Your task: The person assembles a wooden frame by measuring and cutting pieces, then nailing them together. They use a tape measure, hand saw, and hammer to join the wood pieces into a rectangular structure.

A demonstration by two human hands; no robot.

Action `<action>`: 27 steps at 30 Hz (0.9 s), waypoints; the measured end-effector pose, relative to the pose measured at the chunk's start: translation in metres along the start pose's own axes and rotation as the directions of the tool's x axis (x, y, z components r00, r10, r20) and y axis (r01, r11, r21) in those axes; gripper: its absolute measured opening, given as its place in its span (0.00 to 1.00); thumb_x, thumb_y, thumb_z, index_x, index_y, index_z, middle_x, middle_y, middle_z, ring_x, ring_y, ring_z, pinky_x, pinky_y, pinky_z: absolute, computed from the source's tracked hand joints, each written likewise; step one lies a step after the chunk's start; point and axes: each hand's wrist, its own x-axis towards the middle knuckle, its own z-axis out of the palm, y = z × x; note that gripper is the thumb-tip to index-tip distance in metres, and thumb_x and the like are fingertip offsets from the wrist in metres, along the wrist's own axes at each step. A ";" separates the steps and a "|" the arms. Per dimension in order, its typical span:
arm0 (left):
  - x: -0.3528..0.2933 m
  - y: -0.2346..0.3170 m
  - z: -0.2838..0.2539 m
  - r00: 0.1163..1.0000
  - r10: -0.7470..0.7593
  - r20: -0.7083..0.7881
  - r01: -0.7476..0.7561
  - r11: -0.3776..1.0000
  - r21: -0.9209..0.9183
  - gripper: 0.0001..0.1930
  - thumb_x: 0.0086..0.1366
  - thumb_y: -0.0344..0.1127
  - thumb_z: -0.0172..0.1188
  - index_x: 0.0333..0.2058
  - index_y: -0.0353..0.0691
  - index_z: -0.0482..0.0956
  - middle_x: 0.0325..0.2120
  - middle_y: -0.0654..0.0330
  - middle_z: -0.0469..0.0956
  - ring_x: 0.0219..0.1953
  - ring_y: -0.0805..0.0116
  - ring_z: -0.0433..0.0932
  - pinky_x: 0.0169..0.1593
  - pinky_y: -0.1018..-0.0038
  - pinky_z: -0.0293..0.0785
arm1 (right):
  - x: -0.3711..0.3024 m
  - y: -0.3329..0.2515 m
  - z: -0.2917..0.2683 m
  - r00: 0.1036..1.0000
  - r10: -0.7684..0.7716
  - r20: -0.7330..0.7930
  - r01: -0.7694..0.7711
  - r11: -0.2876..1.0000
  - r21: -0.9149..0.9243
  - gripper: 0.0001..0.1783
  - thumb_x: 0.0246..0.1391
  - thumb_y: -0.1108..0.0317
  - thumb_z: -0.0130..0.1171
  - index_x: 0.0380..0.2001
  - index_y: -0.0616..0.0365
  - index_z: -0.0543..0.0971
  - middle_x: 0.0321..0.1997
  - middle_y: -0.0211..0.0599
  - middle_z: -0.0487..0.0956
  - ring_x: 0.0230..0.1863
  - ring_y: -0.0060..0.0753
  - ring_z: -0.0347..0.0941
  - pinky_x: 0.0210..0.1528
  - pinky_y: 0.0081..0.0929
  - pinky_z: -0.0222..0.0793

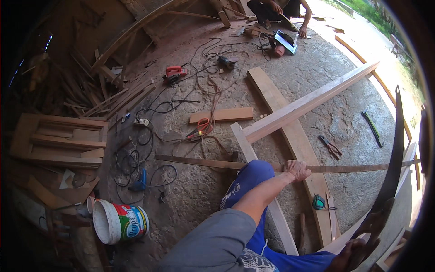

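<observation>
My left hand (297, 171) is closed around a long thin wooden strip (353, 168), which lies crosswise over a wide plank (297, 140) and past my blue-clad knee. At the lower right my right hand (351, 254) grips the handle of a handsaw (393, 167). Its blade points up and away from me, crossing in front of the strip's right part in this view. Some of the right hand's fingers are dark and partly hidden by the handle. A pale wooden frame piece (312, 102) rests across the wide plank, joined to a narrower rail (244, 140).
Pliers (332, 147), a green-black bar (372, 129) and a tape measure (318, 201) lie on my right. Tangled cords, a red power tool (175, 74) and a grinder (227, 62) spread ahead. A bucket (108, 222) stands left. Another person (276, 9) crouches by a circular saw (283, 43).
</observation>
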 end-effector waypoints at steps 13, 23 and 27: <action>-0.007 -0.026 0.023 0.987 -0.009 -0.160 -0.016 0.988 -0.154 0.17 0.50 0.41 0.53 0.25 0.35 0.86 0.26 0.40 0.83 0.33 0.42 0.85 0.44 0.53 0.80 | -0.011 -0.384 0.314 0.226 -0.355 0.907 -0.872 0.341 0.351 0.14 0.64 0.60 0.63 0.46 0.59 0.81 0.27 0.17 0.71 0.22 0.10 0.62 0.22 0.17 0.54; -0.028 -0.027 0.052 0.990 0.031 -0.141 -0.068 0.961 -0.268 0.16 0.53 0.43 0.56 0.26 0.39 0.87 0.28 0.41 0.84 0.33 0.43 0.85 0.41 0.53 0.80 | 0.022 -0.281 0.269 0.663 -0.382 0.644 -0.341 0.612 0.714 0.30 0.58 0.66 0.64 0.63 0.65 0.74 0.32 0.31 0.82 0.33 0.20 0.78 0.38 0.24 0.75; -0.002 -0.011 0.000 0.998 0.050 0.039 -0.045 0.991 -0.130 0.18 0.56 0.46 0.55 0.32 0.40 0.88 0.33 0.42 0.84 0.39 0.44 0.86 0.48 0.53 0.80 | 0.029 -0.164 0.179 0.886 -0.211 0.413 -0.008 0.883 0.469 0.34 0.59 0.64 0.63 0.65 0.70 0.70 0.46 0.41 0.81 0.44 0.31 0.79 0.48 0.30 0.75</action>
